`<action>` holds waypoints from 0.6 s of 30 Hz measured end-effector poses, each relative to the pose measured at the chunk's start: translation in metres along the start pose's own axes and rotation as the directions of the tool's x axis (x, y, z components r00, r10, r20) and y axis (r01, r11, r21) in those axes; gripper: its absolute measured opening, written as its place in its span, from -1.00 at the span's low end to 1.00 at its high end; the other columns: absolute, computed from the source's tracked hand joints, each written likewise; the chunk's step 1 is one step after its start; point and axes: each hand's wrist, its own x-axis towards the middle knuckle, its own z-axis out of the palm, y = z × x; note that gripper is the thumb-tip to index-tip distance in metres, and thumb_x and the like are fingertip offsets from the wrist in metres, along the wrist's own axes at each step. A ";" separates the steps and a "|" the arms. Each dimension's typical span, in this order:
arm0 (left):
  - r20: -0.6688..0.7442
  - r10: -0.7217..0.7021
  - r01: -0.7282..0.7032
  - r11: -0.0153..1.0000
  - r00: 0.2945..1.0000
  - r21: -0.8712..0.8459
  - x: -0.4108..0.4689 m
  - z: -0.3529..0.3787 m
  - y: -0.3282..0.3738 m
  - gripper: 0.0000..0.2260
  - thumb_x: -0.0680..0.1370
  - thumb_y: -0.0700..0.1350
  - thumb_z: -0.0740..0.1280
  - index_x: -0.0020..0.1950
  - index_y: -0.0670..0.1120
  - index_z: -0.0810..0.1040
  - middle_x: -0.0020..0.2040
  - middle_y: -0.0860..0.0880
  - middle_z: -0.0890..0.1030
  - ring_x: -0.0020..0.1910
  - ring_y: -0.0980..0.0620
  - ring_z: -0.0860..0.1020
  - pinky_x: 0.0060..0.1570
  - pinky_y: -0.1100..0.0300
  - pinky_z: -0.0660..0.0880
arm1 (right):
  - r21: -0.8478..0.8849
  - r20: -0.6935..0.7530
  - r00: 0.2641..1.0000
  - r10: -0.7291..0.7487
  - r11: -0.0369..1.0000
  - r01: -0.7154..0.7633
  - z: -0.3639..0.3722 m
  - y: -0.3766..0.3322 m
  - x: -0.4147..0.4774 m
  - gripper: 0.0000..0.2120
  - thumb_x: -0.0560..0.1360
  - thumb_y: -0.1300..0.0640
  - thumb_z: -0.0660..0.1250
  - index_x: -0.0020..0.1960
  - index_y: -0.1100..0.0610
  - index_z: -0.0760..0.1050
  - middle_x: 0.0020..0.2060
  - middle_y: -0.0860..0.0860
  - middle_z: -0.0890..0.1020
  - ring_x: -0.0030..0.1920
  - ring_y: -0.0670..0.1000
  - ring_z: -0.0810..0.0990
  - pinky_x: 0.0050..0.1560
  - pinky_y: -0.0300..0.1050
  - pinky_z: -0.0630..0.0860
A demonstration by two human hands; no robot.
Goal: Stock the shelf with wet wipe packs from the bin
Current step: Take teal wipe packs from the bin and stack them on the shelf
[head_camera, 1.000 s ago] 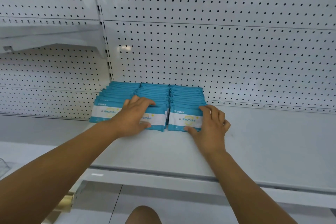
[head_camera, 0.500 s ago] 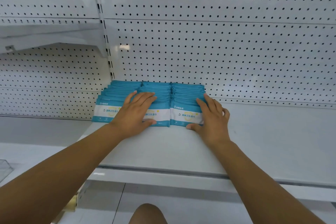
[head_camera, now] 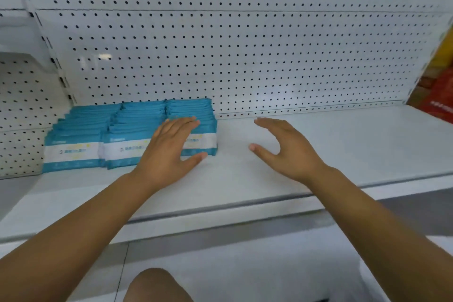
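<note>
Three rows of blue and white wet wipe packs (head_camera: 76, 147) stand upright at the left of the white shelf (head_camera: 331, 144), against the pegboard back. My left hand (head_camera: 169, 152) rests flat on the front of the right-hand row, fingers straight, thumb low by the front pack's bottom edge. My right hand (head_camera: 286, 149) hovers over bare shelf to the right of the packs, fingers spread and relaxed, holding nothing. The bin is out of view.
A white pegboard wall (head_camera: 245, 56) backs the shelf. Red and yellow goods (head_camera: 438, 91) sit at the far right end. The shelf's front lip (head_camera: 220, 211) runs across below my wrists. A knee (head_camera: 157, 287) shows at the bottom.
My right hand has come off the packs and moved right over the bare shelf. My left hand has slid right onto the right-hand row. The view has swung to the right.
</note>
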 end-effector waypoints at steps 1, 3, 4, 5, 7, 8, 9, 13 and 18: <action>-0.004 0.023 -0.023 0.999 1.000 -0.039 0.005 0.009 0.016 -0.33 0.50 0.31 0.23 0.51 -0.02 0.36 0.49 0.02 0.39 0.48 0.06 0.27 0.52 0.20 -0.05 | -0.015 0.000 1.000 0.025 1.000 -0.025 -0.013 0.009 -0.010 -0.41 0.55 -0.23 0.31 0.51 -0.05 0.34 0.47 -0.13 0.39 0.47 -0.13 0.30 0.42 -0.24 0.21; 0.002 0.061 -0.060 0.991 0.998 -0.122 0.015 0.028 0.050 -0.35 0.50 0.31 0.23 0.49 -0.01 0.39 0.47 0.03 0.41 0.45 0.09 0.28 0.51 0.22 -0.01 | -0.044 -0.009 0.997 0.079 0.996 -0.079 -0.039 0.029 -0.032 -0.38 0.54 -0.26 0.31 0.52 -0.06 0.32 0.48 -0.14 0.38 0.48 -0.14 0.29 0.44 -0.20 0.24; 0.011 0.079 -0.077 0.985 0.997 -0.157 0.019 0.037 0.066 -0.36 0.51 0.30 0.24 0.49 0.00 0.39 0.47 0.04 0.41 0.46 0.10 0.28 0.52 0.18 0.02 | -0.059 -0.015 0.994 0.110 0.992 -0.111 -0.051 0.039 -0.045 -0.38 0.54 -0.26 0.31 0.52 -0.05 0.32 0.48 -0.14 0.38 0.48 -0.14 0.28 0.43 -0.22 0.24; 0.018 0.102 -0.097 0.978 0.995 -0.185 0.023 0.046 0.083 -0.37 0.51 0.30 0.26 0.50 0.01 0.38 0.48 0.05 0.40 0.47 0.10 0.28 0.53 0.14 0.06 | -0.074 -0.021 0.990 0.142 0.987 -0.143 -0.064 0.048 -0.058 -0.38 0.54 -0.25 0.32 0.52 -0.05 0.32 0.47 -0.14 0.39 0.47 -0.14 0.28 0.41 -0.24 0.23; 0.025 0.150 -0.141 0.963 0.988 -0.230 0.030 0.064 0.119 -0.40 0.53 0.26 0.31 0.50 0.02 0.37 0.50 0.05 0.39 0.49 0.09 0.27 0.55 0.03 0.12 | -0.092 -0.035 0.977 0.210 0.973 -0.212 -0.088 0.068 -0.087 -0.39 0.55 -0.22 0.33 0.52 -0.04 0.33 0.47 -0.13 0.39 0.47 -0.13 0.29 0.39 -0.27 0.21; 0.031 0.167 -0.153 0.953 0.986 -0.260 0.032 0.073 0.137 -0.41 0.55 0.23 0.35 0.51 0.02 0.37 0.50 0.06 0.38 0.50 0.09 0.27 0.55 0.02 0.12 | -0.095 -0.043 0.969 0.243 0.965 -0.246 -0.099 0.078 -0.102 -0.41 0.55 -0.21 0.33 0.51 -0.04 0.34 0.46 -0.13 0.40 0.47 -0.13 0.30 0.40 -0.25 0.22; 0.038 0.178 -0.159 0.942 0.983 -0.296 0.033 0.081 0.156 -0.42 0.55 0.19 0.38 0.51 0.02 0.36 0.51 0.07 0.37 0.50 0.09 0.26 0.56 0.06 0.09 | -0.097 -0.058 0.960 0.272 0.956 -0.277 -0.111 0.089 -0.117 -0.42 0.55 -0.21 0.32 0.50 -0.04 0.35 0.46 -0.12 0.42 0.46 -0.12 0.31 0.42 -0.22 0.25; 0.074 0.255 -0.200 0.881 0.964 -0.429 0.029 0.122 0.229 -0.45 0.56 0.15 0.40 0.49 0.01 0.40 0.48 0.10 0.39 0.50 0.11 0.27 0.53 0.22 0.03 | -0.095 -0.127 0.903 0.410 0.901 -0.422 -0.153 0.124 -0.184 -0.46 0.53 -0.22 0.35 0.45 -0.08 0.39 0.40 -0.10 0.47 0.41 -0.10 0.38 0.40 -0.14 0.33; 0.105 0.362 -0.248 0.796 0.926 -0.552 0.013 0.175 0.309 -0.49 0.53 0.09 0.44 0.42 -0.07 0.47 0.39 -0.02 0.51 0.39 0.01 0.42 0.45 0.10 0.25 | -0.109 -0.166 0.791 0.589 0.786 -0.609 -0.185 0.149 -0.270 -0.46 0.50 -0.17 0.41 0.41 -0.02 0.45 0.34 -0.06 0.53 0.37 -0.06 0.43 0.38 -0.18 0.33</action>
